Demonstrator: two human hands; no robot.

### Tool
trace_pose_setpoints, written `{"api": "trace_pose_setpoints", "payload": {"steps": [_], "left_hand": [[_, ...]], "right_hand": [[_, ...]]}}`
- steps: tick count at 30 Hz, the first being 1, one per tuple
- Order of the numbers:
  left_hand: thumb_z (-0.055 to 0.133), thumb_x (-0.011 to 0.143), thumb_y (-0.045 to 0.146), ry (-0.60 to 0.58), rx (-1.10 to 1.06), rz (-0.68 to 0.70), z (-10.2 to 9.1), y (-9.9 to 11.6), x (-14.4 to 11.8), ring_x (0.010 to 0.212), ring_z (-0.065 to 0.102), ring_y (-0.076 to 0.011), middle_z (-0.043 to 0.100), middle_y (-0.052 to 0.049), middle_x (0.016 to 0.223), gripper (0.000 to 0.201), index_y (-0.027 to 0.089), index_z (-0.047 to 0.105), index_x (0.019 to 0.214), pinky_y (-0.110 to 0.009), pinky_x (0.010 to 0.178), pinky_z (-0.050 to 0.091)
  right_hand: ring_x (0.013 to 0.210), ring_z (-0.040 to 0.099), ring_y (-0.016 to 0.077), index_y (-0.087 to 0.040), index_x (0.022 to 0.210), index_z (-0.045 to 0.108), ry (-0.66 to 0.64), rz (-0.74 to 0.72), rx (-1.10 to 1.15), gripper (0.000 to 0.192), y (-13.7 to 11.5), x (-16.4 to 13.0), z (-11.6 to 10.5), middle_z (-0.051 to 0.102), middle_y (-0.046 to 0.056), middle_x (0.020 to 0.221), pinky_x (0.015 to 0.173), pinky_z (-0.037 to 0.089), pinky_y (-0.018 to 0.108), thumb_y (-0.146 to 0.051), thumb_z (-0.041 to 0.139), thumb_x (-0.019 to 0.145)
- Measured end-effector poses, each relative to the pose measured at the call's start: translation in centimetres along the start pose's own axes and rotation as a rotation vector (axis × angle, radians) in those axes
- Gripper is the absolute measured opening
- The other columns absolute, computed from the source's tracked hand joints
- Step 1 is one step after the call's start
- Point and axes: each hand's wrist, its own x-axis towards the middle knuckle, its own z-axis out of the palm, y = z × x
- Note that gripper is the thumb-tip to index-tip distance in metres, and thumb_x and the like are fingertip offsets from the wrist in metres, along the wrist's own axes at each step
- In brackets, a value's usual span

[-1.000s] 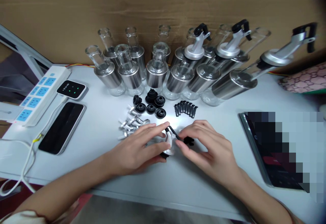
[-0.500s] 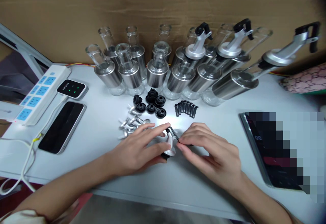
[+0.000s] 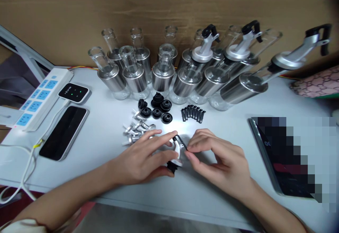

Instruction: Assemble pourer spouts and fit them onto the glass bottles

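My left hand [image 3: 144, 157] is closed on a silver pour spout [image 3: 176, 151], thumb on its body and index finger at its upper tip. The spout's black rubber stopper [image 3: 172, 167] points down toward me. A thin black lever [image 3: 181, 141] slants from the spout's tip, and my right hand [image 3: 221, 155] pinches its lower end between thumb and fingers. Just beyond my hands lie several black stoppers [image 3: 157, 113], a row of small black lever pieces [image 3: 193, 113] and a heap of silver spout bodies [image 3: 132, 130], partly hidden by my left hand.
Several glass bottles with steel sleeves [image 3: 163, 77] stand at the back; three carry fitted spouts [image 3: 238, 51]. On the left are a power strip [image 3: 39, 97], a small black-faced device [image 3: 74, 92], a phone [image 3: 65, 133] and white cables [image 3: 33, 158]. Another phone [image 3: 267, 155] lies right.
The spout in my left hand has tipped slightly, showing more of its black stopper. My right fingers remain on the lever, which has shifted a little.
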Motion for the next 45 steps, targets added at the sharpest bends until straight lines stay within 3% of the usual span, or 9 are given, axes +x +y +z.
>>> {"api": "trace_pose_setpoints", "payload": {"steps": [8,14,20,22,27,29,35,45], "left_hand": [[0.044,0.1,0.033,-0.021,-0.013,0.007,-0.06,-0.21,-0.13,0.103,0.065,-0.0184,0.056,-0.024,0.131,0.022,0.015,0.05,0.11,-0.042,0.097,0.048],[0.04,0.1,0.036,-0.029,0.004,0.01,-0.03,-0.2,0.02,0.099,0.065,-0.0179,0.056,-0.023,0.13,0.024,0.015,0.05,0.107,-0.041,0.093,0.049],[0.047,0.099,0.032,0.018,-0.045,0.03,0.01,-0.21,0.05,0.099,0.065,-0.0189,0.057,-0.026,0.126,0.021,0.012,0.051,0.107,-0.041,0.093,0.051],[0.048,0.098,0.033,0.023,-0.055,0.025,-0.03,-0.2,0.05,0.1,0.065,-0.0186,0.057,-0.025,0.126,0.022,0.013,0.051,0.108,-0.041,0.092,0.052],[0.047,0.099,0.032,0.011,-0.042,0.024,-0.02,-0.3,0.0,0.098,0.066,-0.0169,0.058,-0.024,0.127,0.021,0.014,0.05,0.109,-0.04,0.093,0.05],[0.043,0.1,0.031,0.007,-0.002,0.025,0.03,-0.31,-0.02,0.099,0.066,-0.0168,0.058,-0.024,0.127,0.02,0.014,0.05,0.109,-0.041,0.095,0.049],[0.04,0.101,0.027,-0.02,0.122,0.045,-0.08,-0.21,0.08,0.12,0.059,-0.023,0.062,-0.024,0.124,0.019,0.013,0.051,0.107,-0.044,0.097,0.048],[0.035,0.102,0.029,-0.054,0.166,0.034,-0.48,-0.02,0.47,0.12,0.058,-0.0217,0.061,-0.021,0.127,0.02,0.016,0.05,0.107,-0.042,0.097,0.046]], "right_hand": [[0.063,0.06,0.0144,-0.02,0.085,0.059,0.077,0.017,0.089,0.024,-0.31,-0.28,0.28,0.064,0.0,0.071,0.067,0.052,0.038,0.002,0.063,0.077],[0.068,0.061,0.0151,-0.018,0.087,0.059,-0.013,-0.053,0.093,0.025,-0.25,0.02,0.0,0.067,0.002,0.076,0.067,0.051,0.037,0.004,0.063,0.077],[0.07,0.061,0.0144,-0.019,0.087,0.059,-0.06,-0.023,0.132,0.024,-0.14,-0.21,-0.03,0.067,0.002,0.076,0.071,0.05,0.036,0.004,0.062,0.078],[0.069,0.061,0.0137,-0.02,0.086,0.059,-0.058,0.053,0.188,0.021,-0.2,-0.3,-0.04,0.066,0.0,0.076,0.071,0.05,0.034,0.0,0.062,0.08],[0.072,0.06,0.0118,-0.022,0.087,0.057,-0.088,0.409,0.257,0.01,-0.49,-0.22,-0.02,0.062,-0.002,0.079,0.065,0.048,0.023,-0.017,0.064,0.083],[0.071,0.058,0.0119,-0.021,0.086,0.057,-0.132,0.466,0.245,0.006,-0.61,-0.1,0.02,0.061,-0.001,0.077,0.064,0.047,0.023,-0.021,0.063,0.083],[0.056,0.047,0.0102,-0.018,0.063,0.05,-0.188,0.453,0.093,0.026,-0.82,0.14,0.01,0.053,-0.002,0.06,0.054,0.036,0.023,-0.023,0.053,0.088],[0.057,0.048,0.01,-0.017,0.062,0.051,-0.187,0.376,0.083,0.026,-0.73,-0.15,-0.07,0.054,-0.002,0.059,0.055,0.037,0.023,-0.021,0.054,0.088]]}}
